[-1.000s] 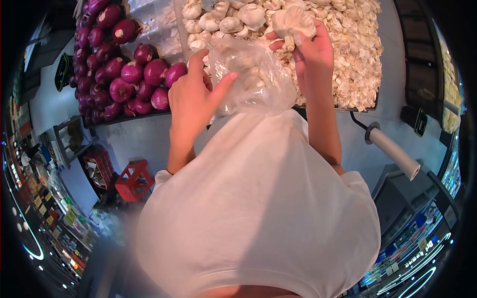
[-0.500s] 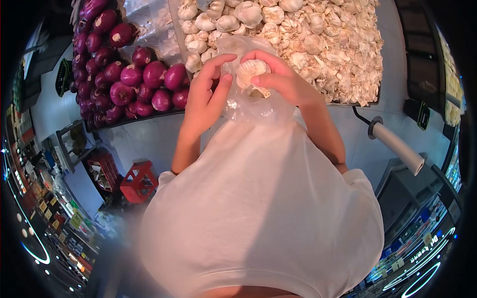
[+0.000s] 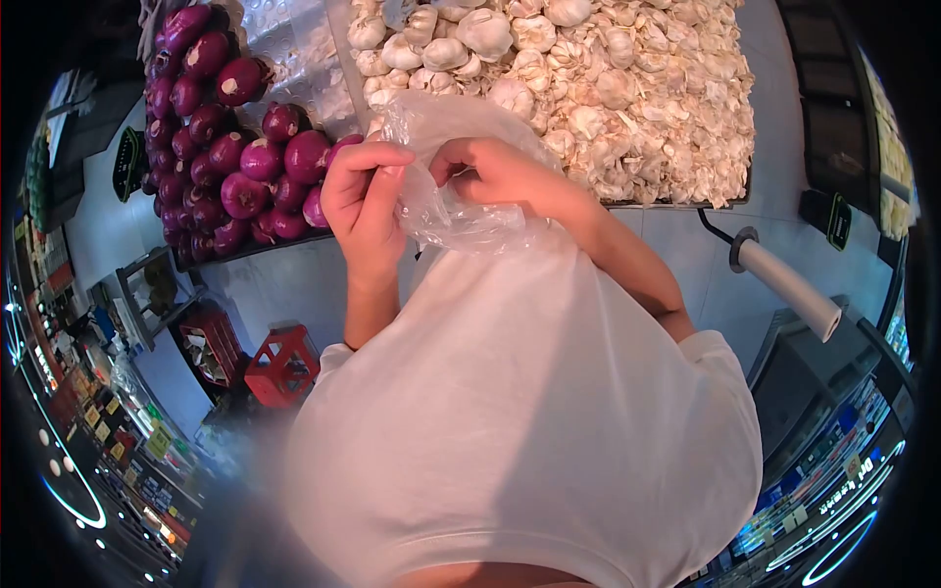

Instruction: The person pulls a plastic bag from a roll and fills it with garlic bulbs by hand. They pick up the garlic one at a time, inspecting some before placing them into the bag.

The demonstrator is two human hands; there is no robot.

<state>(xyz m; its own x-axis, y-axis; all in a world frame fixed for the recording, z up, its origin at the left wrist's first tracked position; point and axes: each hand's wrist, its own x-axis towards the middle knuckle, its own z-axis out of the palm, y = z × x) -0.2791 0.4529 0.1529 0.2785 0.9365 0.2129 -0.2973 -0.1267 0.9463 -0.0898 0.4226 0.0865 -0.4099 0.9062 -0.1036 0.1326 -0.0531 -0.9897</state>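
Observation:
A clear plastic bag (image 3: 461,227) hangs in front of my white shirt, at the near edge of the garlic display. My left hand (image 3: 368,196) is closed, pinching the bag's left edge between thumb and fingertips. Curled fingers of my right hand (image 3: 505,176) are at the bag's mouth, with plastic both behind and in front of them. What they hold, if anything, is hidden. Just beyond the bag lie whole garlic bulbs (image 3: 485,35). No bulb shows clearly inside the crumpled plastic.
Red onions (image 3: 243,194) are piled at the left, beside a strip of clear plastic sheeting (image 3: 304,69). Loose garlic and skins (image 3: 676,118) cover the right of the display. A plastic bag roll (image 3: 789,291) sticks out at the right; a red crate (image 3: 282,365) stands lower left.
The garlic bulb in my right hand has gone out of sight. My left hand has moved slightly left and down and closed on the bag's edge. The right hand has lowered and curled.

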